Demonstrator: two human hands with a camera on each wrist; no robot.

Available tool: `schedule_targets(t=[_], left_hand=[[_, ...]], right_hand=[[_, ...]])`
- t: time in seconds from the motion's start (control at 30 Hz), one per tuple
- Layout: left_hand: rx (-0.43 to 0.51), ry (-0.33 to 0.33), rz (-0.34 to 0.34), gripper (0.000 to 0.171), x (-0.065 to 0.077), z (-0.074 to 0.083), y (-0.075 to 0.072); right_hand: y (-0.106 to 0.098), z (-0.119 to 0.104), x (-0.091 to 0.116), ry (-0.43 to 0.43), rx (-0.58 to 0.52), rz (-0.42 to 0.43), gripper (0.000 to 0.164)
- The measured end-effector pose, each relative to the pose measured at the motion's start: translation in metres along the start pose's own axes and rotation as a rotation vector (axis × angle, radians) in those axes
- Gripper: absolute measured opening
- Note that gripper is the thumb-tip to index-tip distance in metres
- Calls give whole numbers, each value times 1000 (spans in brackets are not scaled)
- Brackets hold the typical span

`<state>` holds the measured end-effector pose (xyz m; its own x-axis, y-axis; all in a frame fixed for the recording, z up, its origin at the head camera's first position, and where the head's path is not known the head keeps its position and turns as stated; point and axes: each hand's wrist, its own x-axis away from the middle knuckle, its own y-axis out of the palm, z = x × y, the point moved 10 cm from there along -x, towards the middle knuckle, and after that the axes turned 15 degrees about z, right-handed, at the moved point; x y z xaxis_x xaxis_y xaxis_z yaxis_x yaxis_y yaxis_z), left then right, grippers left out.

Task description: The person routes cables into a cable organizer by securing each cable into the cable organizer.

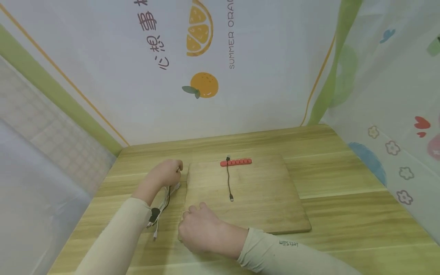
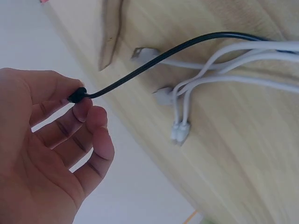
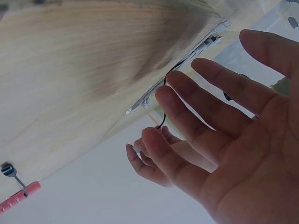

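My left hand (image 1: 167,172) pinches the plug end of a black cable (image 2: 187,45) between thumb and index finger, lifted above the table. White cables (image 2: 233,52) with several connectors lie beneath it, left of the wooden board (image 1: 264,198). My right hand (image 1: 203,229) hovers by the board's near left corner; in the right wrist view its fingers (image 3: 210,107) are loosely spread and hold nothing. On the board, a red cable holder (image 1: 240,162) with several slots lies near the far edge. A short black cable (image 1: 228,179) runs through its left end, its plug pointing toward me.
A dark round piece (image 1: 154,215) sits on the cable bundle by my left forearm. The wooden table (image 1: 343,214) extends around the board. A white curtain with printed oranges (image 1: 204,84) hangs behind, and patterned cloth (image 1: 395,114) hangs at the right.
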<state>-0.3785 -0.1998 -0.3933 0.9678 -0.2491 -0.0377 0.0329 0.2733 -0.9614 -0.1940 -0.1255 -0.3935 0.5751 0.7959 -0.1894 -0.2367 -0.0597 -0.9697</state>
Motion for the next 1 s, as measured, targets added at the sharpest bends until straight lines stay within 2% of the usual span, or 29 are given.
schedule_targets(t=[0.2,0.43,0.67,0.77,1.0], left_hand=[[-22,22,28,38,2,8,-11],[-20,35,-2,33,8,9,-5],[-29,1,-17,31,13,-3,5],[-44,15,-5,31,12,-8,6],[-74,-1,4,28,14,-21,10]], right_hand=[[0,2,1,10,-14,-4,27],[-2,0,3,4,-9,0,23],[-2,-1,5,-15,-15,-12,28],[-2,-1,5,-20,-5,-7,30],[-2,0,4,-13,-4,-4,27]])
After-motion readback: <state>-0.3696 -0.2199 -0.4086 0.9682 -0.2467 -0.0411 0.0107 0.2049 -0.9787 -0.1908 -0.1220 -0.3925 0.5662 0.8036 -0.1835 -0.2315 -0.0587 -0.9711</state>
